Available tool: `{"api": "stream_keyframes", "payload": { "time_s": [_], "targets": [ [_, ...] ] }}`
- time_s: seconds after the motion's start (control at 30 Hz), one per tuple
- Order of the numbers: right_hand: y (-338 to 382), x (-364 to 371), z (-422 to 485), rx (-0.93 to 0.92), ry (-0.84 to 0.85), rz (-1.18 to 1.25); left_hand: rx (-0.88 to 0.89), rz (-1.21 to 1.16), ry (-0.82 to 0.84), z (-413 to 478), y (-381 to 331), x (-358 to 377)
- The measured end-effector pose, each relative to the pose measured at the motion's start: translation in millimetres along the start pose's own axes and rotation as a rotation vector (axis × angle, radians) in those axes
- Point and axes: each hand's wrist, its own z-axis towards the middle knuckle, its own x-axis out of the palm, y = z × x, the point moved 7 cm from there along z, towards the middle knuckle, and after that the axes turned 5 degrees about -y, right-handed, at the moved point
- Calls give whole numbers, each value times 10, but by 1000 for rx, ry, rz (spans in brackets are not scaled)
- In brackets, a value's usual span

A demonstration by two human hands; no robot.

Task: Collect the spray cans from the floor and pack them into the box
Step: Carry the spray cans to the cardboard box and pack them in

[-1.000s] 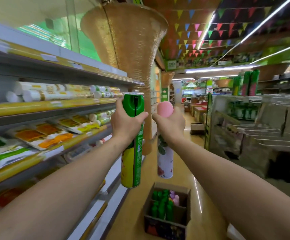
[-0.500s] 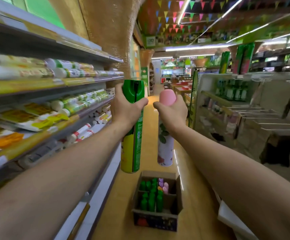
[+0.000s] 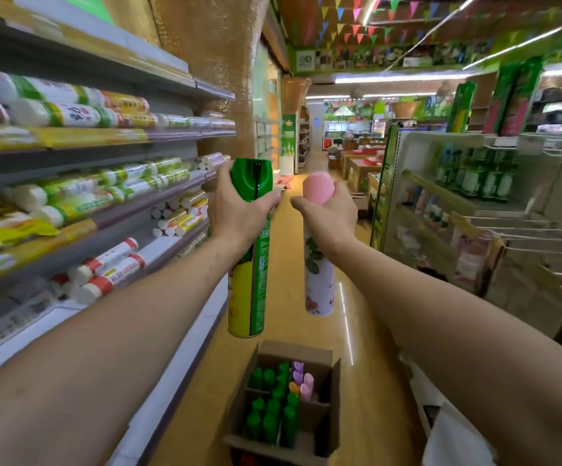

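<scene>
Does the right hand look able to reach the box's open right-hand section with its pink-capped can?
Probably yes. The right hand holds the pink-capped can upright in the air, above and beyond the open box. The box's flaps are spread, the right-hand section looks unfilled, and nothing lies between.

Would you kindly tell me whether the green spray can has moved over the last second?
Yes: the green spray can, gripped by the left hand, has come closer to the box on the floor.

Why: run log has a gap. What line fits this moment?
left hand holds green can; right hand holds pink can; box below, part full
</scene>
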Motion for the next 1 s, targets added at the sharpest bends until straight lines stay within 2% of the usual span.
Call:
{"api": "stream_keyframes", "payload": {
  "time_s": [0.2,0.53,0.8,1.0],
  "targets": [
    [-702,414,581,28,64,-39,-53,74,-15,278,611,616],
    [-2105,1585,1506,119,160,-112,-179,140,49,937,2270,1692],
    [-3243,2454,2359,285,248,-261,-314,190,159,1539,3632,2610],
    [-4394,2807,2473,405,353,-395,-412,242,234,1479,4641,3083]
  ]
}}
